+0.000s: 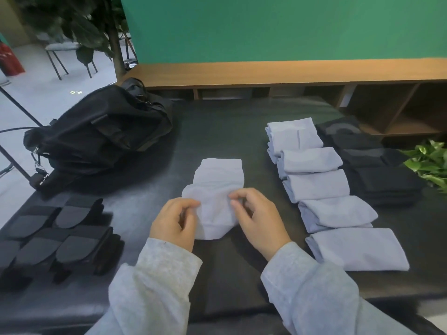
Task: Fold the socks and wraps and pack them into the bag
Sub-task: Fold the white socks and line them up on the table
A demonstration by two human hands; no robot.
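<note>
A pale grey sock point(219, 187) lies in the middle of the dark table point(229, 131), its near end doubled over. My left hand point(175, 222) pinches its left edge, and my right hand point(256, 217) pinches its right edge. A black bag point(96, 134) sits at the far left of the table. To the right runs a row of several folded pale grey socks point(321, 187). Beyond them lie several folded black pieces point(377, 163). More black pieces with grey pads point(58, 240) lie at the near left.
A low wooden shelf point(290, 73) stands behind the table under a green wall. A leafy green plant point(430, 163) is at the right edge. A chair point(63, 54) and a tree trunk point(116, 44) stand on the floor at the far left.
</note>
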